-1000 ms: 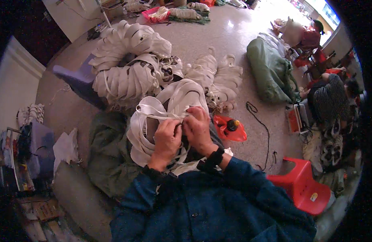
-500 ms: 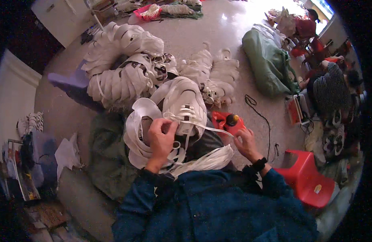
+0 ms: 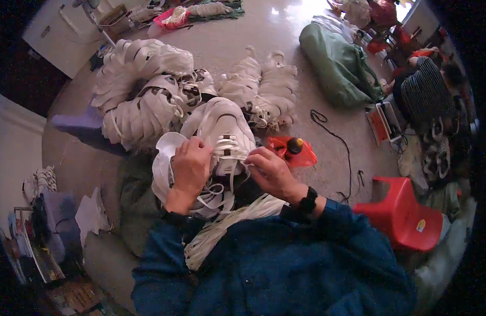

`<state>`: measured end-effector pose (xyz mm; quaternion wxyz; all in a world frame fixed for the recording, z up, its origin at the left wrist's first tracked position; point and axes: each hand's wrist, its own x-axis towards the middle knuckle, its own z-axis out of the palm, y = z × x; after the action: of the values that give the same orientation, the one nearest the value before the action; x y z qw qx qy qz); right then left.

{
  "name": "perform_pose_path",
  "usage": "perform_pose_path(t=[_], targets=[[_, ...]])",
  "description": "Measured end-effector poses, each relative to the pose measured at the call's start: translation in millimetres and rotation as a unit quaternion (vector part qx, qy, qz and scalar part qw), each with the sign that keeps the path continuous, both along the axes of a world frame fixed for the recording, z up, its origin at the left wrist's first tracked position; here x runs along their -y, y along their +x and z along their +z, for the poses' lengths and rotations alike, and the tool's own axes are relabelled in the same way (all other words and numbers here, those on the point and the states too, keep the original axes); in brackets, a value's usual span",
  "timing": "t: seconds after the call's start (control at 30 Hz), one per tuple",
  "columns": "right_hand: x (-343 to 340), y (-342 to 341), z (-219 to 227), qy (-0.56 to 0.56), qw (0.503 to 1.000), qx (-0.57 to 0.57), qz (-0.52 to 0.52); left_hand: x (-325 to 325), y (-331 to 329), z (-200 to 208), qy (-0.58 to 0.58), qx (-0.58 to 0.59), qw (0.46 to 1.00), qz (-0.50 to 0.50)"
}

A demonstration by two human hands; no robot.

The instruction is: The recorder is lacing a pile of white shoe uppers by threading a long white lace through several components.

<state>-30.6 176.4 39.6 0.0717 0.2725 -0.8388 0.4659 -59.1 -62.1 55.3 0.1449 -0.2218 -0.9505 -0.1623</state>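
Nearest, a bundle of pale laces [image 3: 227, 231] lies across the lap. Left hand [image 3: 187, 166] clamps the white shoe upper [image 3: 222, 131] at its near edge; right hand [image 3: 269, 171] pinches a lace at the eyelets, fingers closed. Lacing looks partway done, judging by loose ends hanging below. Upper is smooth, curved, with dark trim. Just right, a red pouch with a small bottle [image 3: 293, 150]. Farther off, heaps of similar uppers [image 3: 148, 95] on the speckled floor [image 3: 285, 26]; red plastic stool [image 3: 406, 210] right.

Dim indoor light; glare on floor [image 3: 285, 21] from top; fisheye bending, dark vignette at rim.
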Motion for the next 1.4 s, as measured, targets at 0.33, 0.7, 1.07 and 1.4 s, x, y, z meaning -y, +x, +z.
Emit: perform_pose_path(t=[0.33,0.7,1.07,1.4], targets=[[9,-2,-11,0.014,0.996,-0.051,-0.077,3,-10,8,0.082,0.073,0.994,-0.018],[0,-17,-35,-0.022,0.999,0.011,-0.040,6,11,25,0.547,0.404,0.734,0.001],[-69,0,-9,0.076,0.983,0.120,0.118,-23,17,-25,0.510,0.171,0.816,0.211],[-65,35,-7,0.028,0.938,0.260,0.225,-41,30,-9,0.222,-0.022,0.969,0.105]])
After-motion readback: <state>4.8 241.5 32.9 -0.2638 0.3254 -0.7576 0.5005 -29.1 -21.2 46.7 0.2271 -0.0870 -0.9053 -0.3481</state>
